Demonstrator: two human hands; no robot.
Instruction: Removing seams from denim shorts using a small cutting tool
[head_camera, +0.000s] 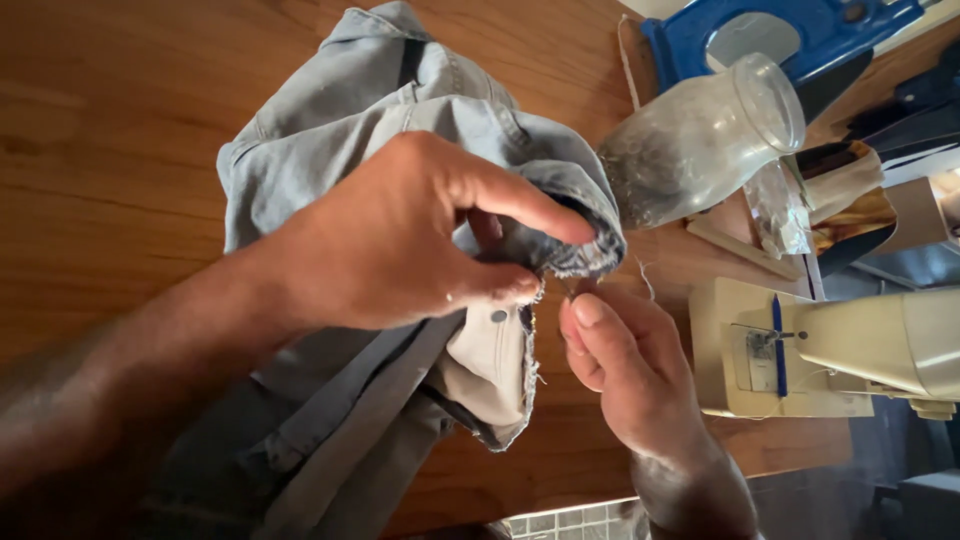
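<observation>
Desk: while it fills the frame, the wooden desk (120, 120) carries everything.
Jeans: pale denim jeans (340, 130) lie centre-left.
Left hand: the left hand (400, 240) has fingers pinching the frayed hem (585, 262).
Right hand: the right hand (625, 365), lower right, has fingers pressed together just beside that hem.
Jar: a glass jar (700, 140) lies tipped, upper right.

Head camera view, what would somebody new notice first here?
At centre, the left hand pinches the frayed edge of a pale grey-blue denim garment heaped on the brown wooden table, while the right hand meets that edge from below with pinched fingertips. Upper right, a clear glass jar lies tipped on its side, and a cream sewing machine sits at the right edge.
</observation>
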